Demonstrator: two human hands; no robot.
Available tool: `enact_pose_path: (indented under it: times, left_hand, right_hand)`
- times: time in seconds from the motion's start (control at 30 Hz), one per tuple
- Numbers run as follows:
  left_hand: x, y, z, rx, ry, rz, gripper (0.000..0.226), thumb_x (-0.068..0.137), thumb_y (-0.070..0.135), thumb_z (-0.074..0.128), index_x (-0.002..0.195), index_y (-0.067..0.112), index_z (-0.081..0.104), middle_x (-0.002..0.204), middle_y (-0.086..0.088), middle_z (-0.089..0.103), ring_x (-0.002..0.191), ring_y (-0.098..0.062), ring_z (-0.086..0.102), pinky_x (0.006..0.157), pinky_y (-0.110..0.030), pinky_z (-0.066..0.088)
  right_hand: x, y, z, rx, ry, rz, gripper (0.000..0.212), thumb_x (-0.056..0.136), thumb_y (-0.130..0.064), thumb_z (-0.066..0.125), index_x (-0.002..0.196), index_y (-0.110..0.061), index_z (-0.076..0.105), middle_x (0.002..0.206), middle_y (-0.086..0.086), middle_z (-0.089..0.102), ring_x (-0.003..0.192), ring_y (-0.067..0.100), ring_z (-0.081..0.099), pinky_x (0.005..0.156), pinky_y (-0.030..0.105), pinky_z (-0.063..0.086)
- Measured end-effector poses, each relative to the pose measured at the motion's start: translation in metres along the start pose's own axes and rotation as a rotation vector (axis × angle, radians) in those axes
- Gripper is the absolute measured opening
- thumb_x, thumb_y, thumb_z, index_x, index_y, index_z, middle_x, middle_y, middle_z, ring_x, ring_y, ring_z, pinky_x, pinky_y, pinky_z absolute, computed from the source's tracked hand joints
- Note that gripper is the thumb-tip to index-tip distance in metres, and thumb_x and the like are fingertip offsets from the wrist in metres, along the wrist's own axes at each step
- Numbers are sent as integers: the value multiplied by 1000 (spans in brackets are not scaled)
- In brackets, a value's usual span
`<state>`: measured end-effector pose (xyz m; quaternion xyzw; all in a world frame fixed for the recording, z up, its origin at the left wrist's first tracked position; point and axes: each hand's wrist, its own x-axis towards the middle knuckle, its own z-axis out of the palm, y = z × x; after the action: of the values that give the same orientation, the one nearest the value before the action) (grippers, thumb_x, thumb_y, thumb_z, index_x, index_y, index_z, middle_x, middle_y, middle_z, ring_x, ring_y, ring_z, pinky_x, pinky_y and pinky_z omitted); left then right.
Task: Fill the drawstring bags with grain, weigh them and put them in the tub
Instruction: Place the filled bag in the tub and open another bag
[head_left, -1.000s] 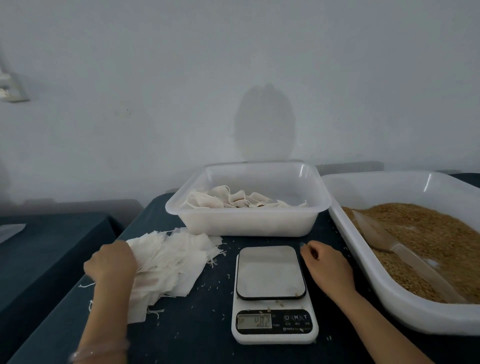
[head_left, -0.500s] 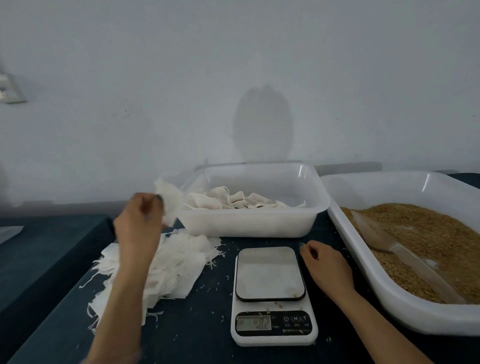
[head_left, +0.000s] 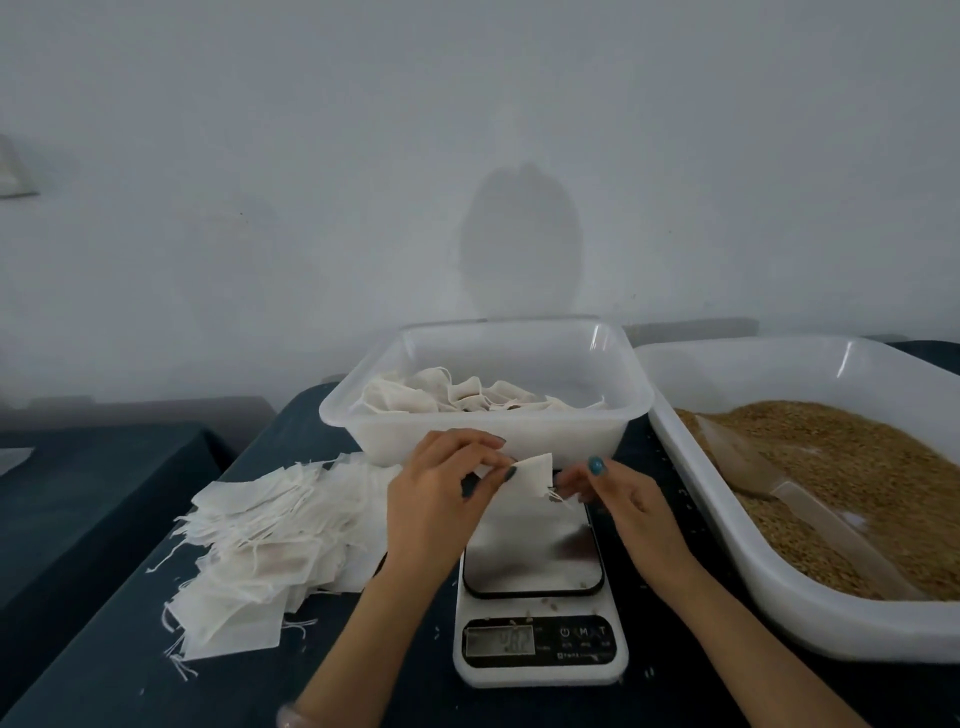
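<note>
One tub (head_left: 597, 436) of cloth bags (head_left: 447, 395), one tray (head_left: 831, 629) of grain (head_left: 857, 457) with scoop (head_left: 737, 457)

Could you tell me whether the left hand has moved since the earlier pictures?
Yes. The left hand has gone right, from the pile of bags to the far edge of the scale, where it pinches one bag with the right hand.

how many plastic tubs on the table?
2. A square translucent white plastic tub behind the digital kitchen scale, holding filled cloth bags; a larger white plastic tub at the right, holding brown grain and a clear scoop. None appears hidden.
</note>
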<state>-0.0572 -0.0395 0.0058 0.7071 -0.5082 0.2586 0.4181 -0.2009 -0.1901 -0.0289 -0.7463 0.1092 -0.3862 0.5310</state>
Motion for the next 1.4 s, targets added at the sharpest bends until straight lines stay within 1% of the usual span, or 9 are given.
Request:
enact_pose_path:
  times: [0.17,0.37,0.43,0.6,0.87,1.03,1.1,1.27,1.4]
  left_hand:
    - [-2,4,0,-16,-5,-21,10,75,27,82,77,27,72,101,20,67,96,-1,58,67,-15,49]
    - [-6,5,7,-238,-76,23,10,77,19,81,79,17,72,107,12,64,98,-6,63,79,-17,53]
    - [-6,5,8,-306,-86,-1,11,78,13,82,80,13,71,108,9,63,96,-8,65,79,-21,56]
    - [-7,3,10,-304,-58,-27,13,78,11,82,80,13,69,108,10,62,91,-10,66,75,-29,59]
    - [-9,6,13,-443,-118,-11,16,79,22,76,80,13,63,113,5,62,104,-19,64,78,-41,58]
    - [-10,8,10,-746,-312,-214,37,87,40,70,112,20,51,141,7,53,128,-21,54,101,-48,49]
    - [-9,7,7,-828,-353,-343,52,85,48,69,123,24,44,137,12,55,128,-18,53,104,-48,47]
    - [-3,3,4,-844,-293,-570,44,71,45,83,107,35,60,104,8,68,100,-16,66,85,-36,57]
    - [-1,-6,2,-825,-247,-602,42,69,34,84,106,25,65,97,3,74,91,-17,71,72,-27,58]
  right_hand:
    - [-1,-1,5,-124,-55,42,33,70,-59,69,96,-39,73,95,-19,69,90,6,63,74,18,50]
    - [1,-8,6,6,-53,-23,5,85,-24,71,86,-25,75,81,-6,72,75,12,65,70,21,51]
    - [1,-11,5,75,-62,-9,12,89,-11,66,85,-20,74,77,-6,72,72,7,64,69,17,50]
    - [-2,-17,7,108,-106,16,25,82,-30,64,90,-9,75,82,-3,73,72,10,61,69,18,49]
    - [-3,-11,10,56,-124,22,12,86,-10,73,87,-21,70,77,-6,68,72,6,60,63,19,49]
    - [-1,-13,9,204,-93,101,18,84,-20,70,102,-17,68,82,-2,72,73,4,63,60,19,50]
    - [-1,-13,9,215,-100,114,29,80,-29,69,106,-19,68,85,-2,73,75,4,65,60,20,51]
    - [0,-12,11,195,-39,91,17,78,-33,70,95,-31,72,85,-3,73,75,4,66,60,16,50]
    - [3,-8,8,138,72,79,18,76,-35,71,80,-18,67,76,-6,70,70,1,64,63,12,49]
